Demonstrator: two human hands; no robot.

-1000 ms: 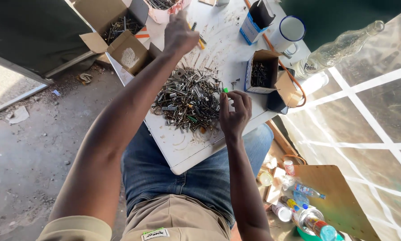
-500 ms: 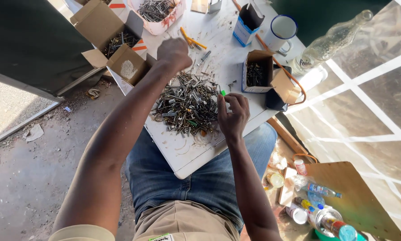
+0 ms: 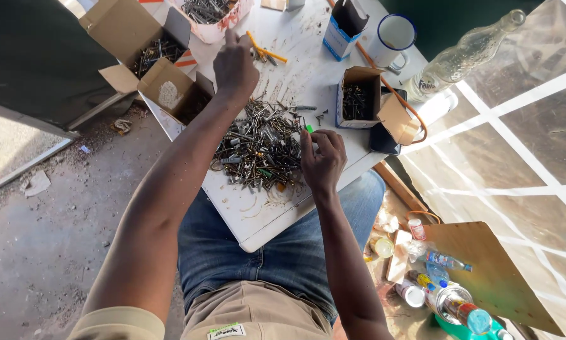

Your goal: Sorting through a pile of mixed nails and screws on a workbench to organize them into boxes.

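Screws and bolts [image 3: 261,148] are being kept in one loose heap in the middle of the white table [image 3: 257,220], near the seated person's lap, so that both arms can reach them without stretching. At the near right edge of the heap the right hand [image 3: 322,160] is being rested with its fingers curled inward; whether a small piece is being pinched there cannot be told, though a small green bit [image 3: 308,128] is showing just beside its fingertips. Farther off and to the left, the left hand [image 3: 234,68] is being held raised above the far side of the heap, fingers bunched and one finger pointing up; what is gripped inside, if anything, is hidden. Open cardboard boxes [image 3: 150,63] are being kept at the far left edge, flaps folded back, with dark metal pieces lying inside, seemingly as separate bins. A smaller box [image 3: 358,101] with dark fasteners is standing to the right of the heap. Beyond these, a white tub [image 3: 217,16] of more hardware, yellow pencils [image 3: 265,50], a blue carton [image 3: 341,31] and an enamel mug [image 3: 393,38] are being left along the far side, clear of the working space.
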